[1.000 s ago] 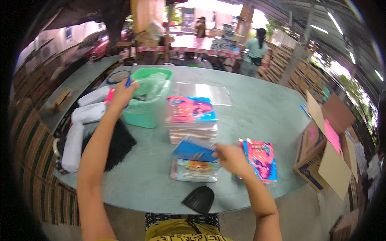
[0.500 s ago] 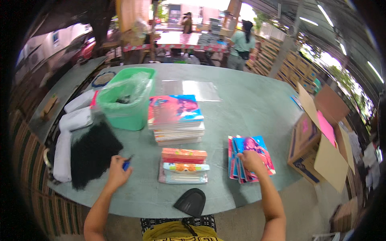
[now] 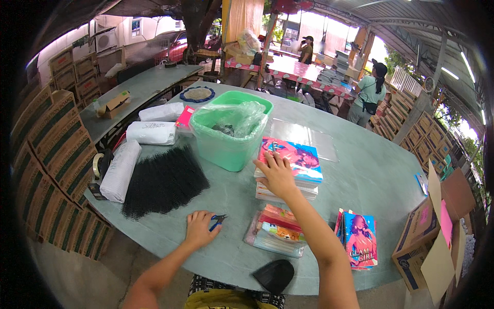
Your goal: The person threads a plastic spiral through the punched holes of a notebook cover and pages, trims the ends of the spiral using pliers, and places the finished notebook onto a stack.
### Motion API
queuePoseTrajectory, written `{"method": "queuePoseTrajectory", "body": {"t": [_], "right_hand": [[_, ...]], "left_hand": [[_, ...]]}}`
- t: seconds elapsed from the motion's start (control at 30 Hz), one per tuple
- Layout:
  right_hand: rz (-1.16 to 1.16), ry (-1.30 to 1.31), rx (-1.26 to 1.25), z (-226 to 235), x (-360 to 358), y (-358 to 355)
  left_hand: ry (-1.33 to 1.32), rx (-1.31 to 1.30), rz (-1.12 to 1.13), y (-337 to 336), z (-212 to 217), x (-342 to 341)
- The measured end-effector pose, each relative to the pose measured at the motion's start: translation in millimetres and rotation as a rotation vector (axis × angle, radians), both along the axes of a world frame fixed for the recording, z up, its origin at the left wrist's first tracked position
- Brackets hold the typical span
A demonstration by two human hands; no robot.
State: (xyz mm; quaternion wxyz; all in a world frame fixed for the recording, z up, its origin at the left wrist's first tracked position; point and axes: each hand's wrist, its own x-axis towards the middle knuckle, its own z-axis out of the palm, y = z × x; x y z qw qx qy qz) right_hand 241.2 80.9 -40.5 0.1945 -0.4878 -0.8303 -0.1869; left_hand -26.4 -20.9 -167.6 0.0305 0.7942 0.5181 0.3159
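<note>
- At the middle of the table, in the head view, the right hand (image 3: 278,177) lies over the near-left part of a stack of books (image 3: 307,158) with pink-and-blue covers; its fingers are spread wide on the top cover, and no closed grip shows.
- Near the table's front edge, the left hand (image 3: 199,229) rests palm down with blue-handled pliers (image 3: 219,219) jutting out beside the thumb; whether they are gripped or merely pinned, I cannot tell.
- To the right, well apart from the stack, a smaller pile of notebooks (image 3: 364,239) with similar covers lies on the table, dark binding along its left edge.
- Beyond the left hand, black coils (image 3: 164,180) are fanned out, near the green bin (image 3: 221,152) lined with clear plastic.
- Between the stack and the front edge sits a wrapped bundle (image 3: 280,234), partly behind the right forearm.
- The step in hand seems to be getting hold of the top book; nothing shows it lifted yet.
- Lifting it would call for the right fingertips to work under one edge and narrow on a single book, without dragging those below, while the pliers stay clear.
</note>
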Motion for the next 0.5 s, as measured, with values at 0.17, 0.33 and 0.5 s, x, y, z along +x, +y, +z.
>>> {"method": "queuePoseTrajectory", "body": {"t": [0.17,0.33,0.5], "right_hand": [[-0.018,-0.052,-0.097,3.0,9.9,-13.8],[0.044,0.076,-0.084,2.9,22.2,-26.6],[-0.045,0.557,-0.400,37.9,12.8,-71.9]], "left_hand": [[-0.036,-0.004,0.003,-1.8,0.3,-2.7],[-0.129,0.055,0.024,1.2,-3.6,-2.1],[-0.147,0.218,-0.144,-3.2,7.2,13.6]]}}
